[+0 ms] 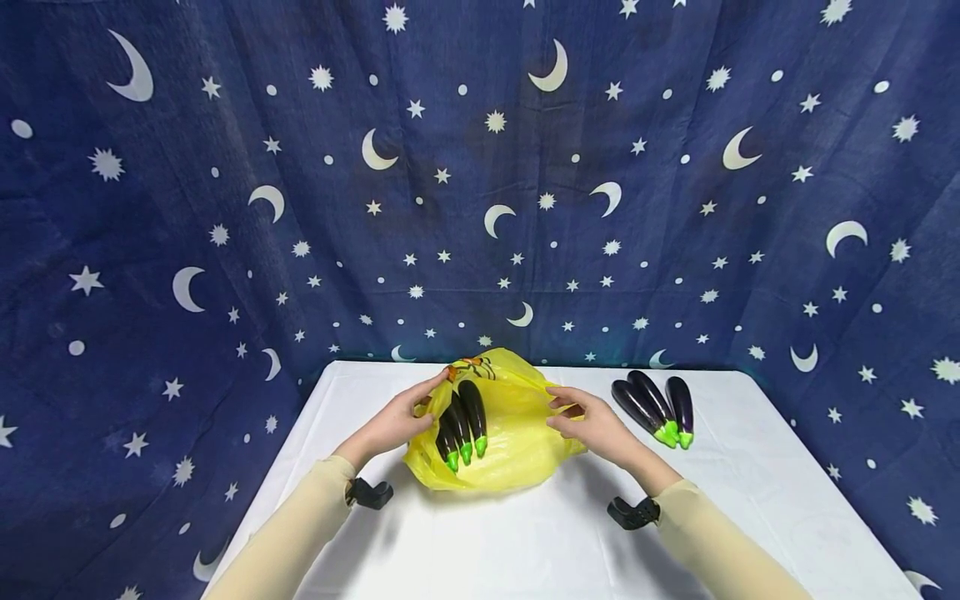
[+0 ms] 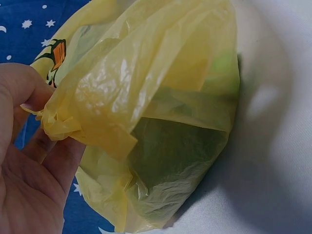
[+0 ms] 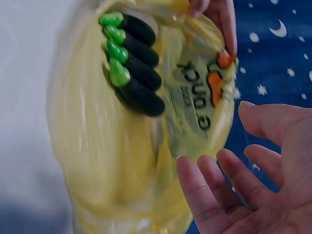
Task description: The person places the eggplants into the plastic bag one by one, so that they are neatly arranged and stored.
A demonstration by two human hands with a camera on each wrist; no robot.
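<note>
A yellow plastic bag (image 1: 517, 425) lies with its mouth spread wide on the table. Inside it, toward its left side, several toy eggplants (image 3: 139, 73) with glossy dark bodies and bright green stems lie side by side. My left hand (image 1: 401, 423) pinches the bag's left rim between thumb and fingers, and the plastic bunches there in the left wrist view. At the bag's right rim is my right hand (image 1: 588, 423), its fingers spread and loosely bent with nothing gripped. Whether its fingertips touch the plastic I cannot tell. Printed letters and an orange drawing show on the bag.
Three more eggplants (image 1: 658, 408) lie together on the white table (image 1: 757, 500), right of the bag and beyond my right hand. A dark blue curtain (image 1: 450, 167) with moons and stars hangs behind the table and along its sides.
</note>
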